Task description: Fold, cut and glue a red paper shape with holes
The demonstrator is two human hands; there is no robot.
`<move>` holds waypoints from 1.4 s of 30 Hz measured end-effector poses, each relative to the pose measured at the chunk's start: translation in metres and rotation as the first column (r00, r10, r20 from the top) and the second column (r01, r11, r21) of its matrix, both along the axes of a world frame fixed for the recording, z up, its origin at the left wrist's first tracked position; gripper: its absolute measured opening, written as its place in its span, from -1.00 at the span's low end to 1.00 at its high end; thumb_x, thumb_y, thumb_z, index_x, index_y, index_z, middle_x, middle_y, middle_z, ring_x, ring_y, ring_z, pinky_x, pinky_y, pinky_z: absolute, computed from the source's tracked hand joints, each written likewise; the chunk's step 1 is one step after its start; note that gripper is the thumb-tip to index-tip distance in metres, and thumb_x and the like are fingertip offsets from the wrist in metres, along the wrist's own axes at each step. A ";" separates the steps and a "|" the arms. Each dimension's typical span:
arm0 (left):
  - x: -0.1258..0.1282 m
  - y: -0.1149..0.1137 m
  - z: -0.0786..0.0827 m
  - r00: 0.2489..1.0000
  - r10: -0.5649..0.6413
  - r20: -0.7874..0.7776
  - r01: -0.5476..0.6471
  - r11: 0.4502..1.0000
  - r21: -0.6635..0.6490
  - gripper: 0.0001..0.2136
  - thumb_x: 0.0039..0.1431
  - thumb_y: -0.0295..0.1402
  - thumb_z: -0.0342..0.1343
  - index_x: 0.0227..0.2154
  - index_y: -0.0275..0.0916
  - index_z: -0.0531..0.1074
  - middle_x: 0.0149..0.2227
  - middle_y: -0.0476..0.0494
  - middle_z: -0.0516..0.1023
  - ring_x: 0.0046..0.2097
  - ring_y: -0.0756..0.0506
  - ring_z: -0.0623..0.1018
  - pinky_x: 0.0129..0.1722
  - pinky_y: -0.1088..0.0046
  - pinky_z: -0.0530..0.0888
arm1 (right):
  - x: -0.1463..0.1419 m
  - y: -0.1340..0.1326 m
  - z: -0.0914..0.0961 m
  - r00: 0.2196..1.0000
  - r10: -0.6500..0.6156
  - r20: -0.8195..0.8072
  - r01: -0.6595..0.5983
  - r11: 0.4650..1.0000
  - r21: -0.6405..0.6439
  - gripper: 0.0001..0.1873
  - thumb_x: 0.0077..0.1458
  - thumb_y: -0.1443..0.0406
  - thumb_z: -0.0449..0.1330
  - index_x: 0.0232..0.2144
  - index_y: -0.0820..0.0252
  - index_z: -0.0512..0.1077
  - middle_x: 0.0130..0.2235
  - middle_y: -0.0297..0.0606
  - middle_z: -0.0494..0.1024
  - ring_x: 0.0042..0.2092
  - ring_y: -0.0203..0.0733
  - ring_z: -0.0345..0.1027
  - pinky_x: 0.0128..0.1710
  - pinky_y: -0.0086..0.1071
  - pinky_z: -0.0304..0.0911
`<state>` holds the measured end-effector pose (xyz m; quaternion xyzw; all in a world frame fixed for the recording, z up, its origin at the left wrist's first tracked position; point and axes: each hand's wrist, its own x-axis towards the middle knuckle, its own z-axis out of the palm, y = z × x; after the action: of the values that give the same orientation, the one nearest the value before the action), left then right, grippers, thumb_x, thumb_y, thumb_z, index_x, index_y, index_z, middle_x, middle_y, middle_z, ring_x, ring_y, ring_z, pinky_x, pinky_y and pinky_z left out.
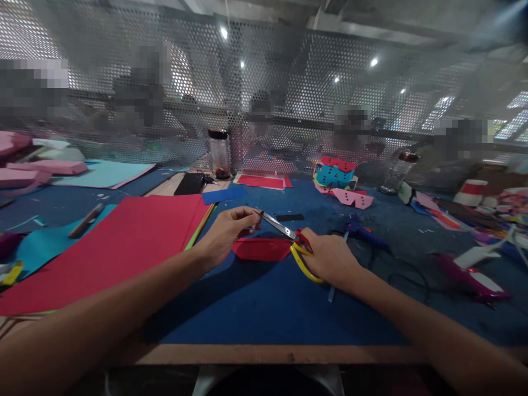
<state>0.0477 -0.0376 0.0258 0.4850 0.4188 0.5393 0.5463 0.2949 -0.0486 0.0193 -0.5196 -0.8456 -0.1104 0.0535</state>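
Note:
My right hand [332, 258] is closed around the yellow and red handles of a pair of scissors [282, 226]. The blades point up and to the left, with their tips at the fingers of my left hand [231, 228]. Those left fingers are pinched together; whatever small thing they hold is hidden or too tiny to name. Just below the blades, a folded red paper piece [262, 250] with slanted ends lies on the blue tabletop. Behind the scissors lies a small black strip [290, 218].
Large red sheets [124, 242] spread at left. A blue glue gun [367, 234] with its cord and a purple glue gun [472, 278] lie at right. Farther back are a jar [219, 154], a black phone-like slab [190, 184], dotted paper pieces [335, 175] and a perforated metal screen [284, 71].

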 end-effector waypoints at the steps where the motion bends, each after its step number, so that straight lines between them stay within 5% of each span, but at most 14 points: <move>1: 0.000 0.000 0.000 1.000 0.001 -0.004 -0.001 1.000 0.001 -0.86 -0.01 -0.31 0.36 -0.44 -0.26 0.56 -0.37 -0.06 0.52 -0.31 0.01 0.47 -0.29 0.49 0.37 | 0.000 0.000 0.000 1.000 -0.004 0.004 0.004 1.000 0.004 -0.67 0.28 0.08 0.06 -0.07 0.15 0.38 -0.36 -0.19 0.66 -0.34 -0.02 0.57 -0.45 -0.34 -0.10; 42: 0.000 -0.002 0.001 1.000 -0.017 0.000 0.017 0.999 0.033 -0.84 0.02 -0.27 0.36 -0.44 -0.24 0.54 -0.36 -0.03 0.49 -0.30 0.00 0.45 -0.27 0.45 0.35 | -0.004 -0.004 0.004 0.999 -0.008 -0.053 0.006 0.999 -0.053 -0.71 0.32 0.07 0.00 -0.14 0.14 0.31 -0.25 -0.21 0.65 -0.27 -0.06 0.57 -0.44 -0.33 -0.11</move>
<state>0.0475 -0.0391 0.0269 0.4977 0.4056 0.5415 0.5428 0.2912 -0.0524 0.0232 -0.5265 -0.8447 -0.0746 0.0618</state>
